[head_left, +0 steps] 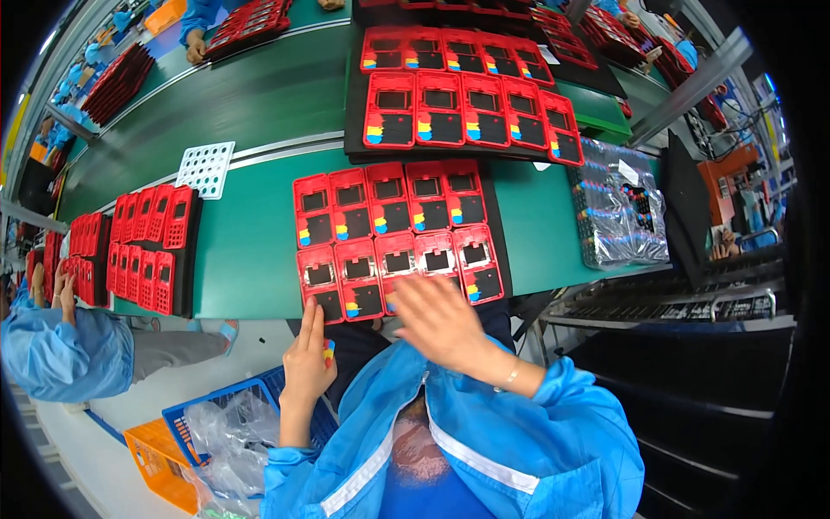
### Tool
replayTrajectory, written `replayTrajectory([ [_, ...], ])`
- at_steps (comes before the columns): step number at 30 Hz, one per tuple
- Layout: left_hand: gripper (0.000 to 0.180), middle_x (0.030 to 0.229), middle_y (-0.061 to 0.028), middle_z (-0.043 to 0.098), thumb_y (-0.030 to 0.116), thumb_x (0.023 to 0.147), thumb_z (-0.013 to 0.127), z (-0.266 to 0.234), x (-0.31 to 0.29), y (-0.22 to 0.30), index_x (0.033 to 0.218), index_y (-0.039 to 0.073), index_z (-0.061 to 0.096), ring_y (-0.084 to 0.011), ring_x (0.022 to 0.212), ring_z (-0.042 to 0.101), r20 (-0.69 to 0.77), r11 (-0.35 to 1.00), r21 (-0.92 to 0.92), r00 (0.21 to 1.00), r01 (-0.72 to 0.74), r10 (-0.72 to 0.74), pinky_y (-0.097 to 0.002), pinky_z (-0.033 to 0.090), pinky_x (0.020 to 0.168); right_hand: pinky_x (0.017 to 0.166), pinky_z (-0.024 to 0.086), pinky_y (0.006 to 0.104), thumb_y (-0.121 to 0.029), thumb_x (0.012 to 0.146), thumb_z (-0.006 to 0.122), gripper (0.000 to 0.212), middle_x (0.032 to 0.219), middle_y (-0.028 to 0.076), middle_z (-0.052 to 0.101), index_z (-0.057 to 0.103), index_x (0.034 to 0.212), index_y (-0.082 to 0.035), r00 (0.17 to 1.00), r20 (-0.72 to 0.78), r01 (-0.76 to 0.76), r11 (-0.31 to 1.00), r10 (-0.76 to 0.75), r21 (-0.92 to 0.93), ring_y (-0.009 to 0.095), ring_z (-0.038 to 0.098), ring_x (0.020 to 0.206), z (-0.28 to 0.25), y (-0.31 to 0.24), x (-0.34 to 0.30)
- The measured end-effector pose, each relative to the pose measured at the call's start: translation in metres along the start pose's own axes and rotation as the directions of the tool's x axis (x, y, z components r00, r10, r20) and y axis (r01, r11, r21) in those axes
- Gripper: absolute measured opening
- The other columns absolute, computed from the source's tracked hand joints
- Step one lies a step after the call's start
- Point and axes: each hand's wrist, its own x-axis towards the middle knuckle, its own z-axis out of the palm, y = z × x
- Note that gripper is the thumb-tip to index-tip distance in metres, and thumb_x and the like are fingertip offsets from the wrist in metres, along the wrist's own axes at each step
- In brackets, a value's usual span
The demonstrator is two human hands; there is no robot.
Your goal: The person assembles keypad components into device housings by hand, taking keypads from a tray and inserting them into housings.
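On the dark board in front of me lie two rows of red phone housings (386, 191), each with a small window and a black lower half; most show yellow, blue and red patches. My left hand (309, 368) rests its two straight fingers on the lower part of the front-left housing (318, 268). Against that palm, the curled fingers hold a small yellow, red and blue piece (328, 352), partly hidden. Spread flat, my right hand (443, 324) lies over the lower ends of the middle front housings, covering them; its fingers are stretched and no held object shows.
Beyond stands another board of red housings (437, 108). A bagged stack of dark parts (618, 208) is at right, a white perforated tray (206, 169) at left. Farther left are red keypad housings (143, 259) near a co-worker (69, 346). Blue (177, 424) and orange crates (156, 463) stand below.
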Motion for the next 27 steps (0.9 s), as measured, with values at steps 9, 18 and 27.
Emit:
replayTrajectory([
  [9,0.083,0.158,-0.0260,0.044,-0.008,0.070,0.060,0.002,0.001,-0.005,0.152,-0.001,0.047,-0.0432,0.139,0.053,-0.332,0.969,-0.245,0.940,-0.006,-0.078,-0.0438,0.049,0.108,0.121,0.029,0.0610,-0.028,0.085,0.079,0.055,0.137,0.012,0.063,0.066,0.131,-0.001,0.961,0.048,-0.254,0.936,0.274,-0.244,0.027,0.057,0.133,-0.032,0.054,-0.064],
  [18,0.077,0.153,-0.0273,0.051,-0.010,0.070,0.056,0.000,0.007,0.016,0.146,-0.002,0.053,-0.0437,0.139,0.053,-0.357,0.964,-0.265,0.932,-0.033,-0.066,-0.0450,0.047,0.110,0.121,0.025,0.0685,-0.024,0.084,0.081,0.049,0.133,0.011,0.066,0.070,0.126,-0.001,0.970,-0.042,-0.242,0.943,0.239,-0.229,0.025,0.061,0.130,-0.023,0.064,-0.082],
  [27,0.076,0.151,-0.0282,0.053,-0.011,0.069,0.053,0.002,0.016,0.029,0.145,-0.004,0.054,-0.0430,0.137,0.056,-0.404,0.970,-0.218,0.915,-0.105,0.008,-0.0443,0.046,0.111,0.119,0.032,0.0663,-0.026,0.084,0.081,0.046,0.128,0.010,0.071,0.072,0.123,-0.002,0.988,0.048,-0.130,0.963,0.145,-0.234,0.025,0.065,0.125,-0.040,0.070,-0.080],
])
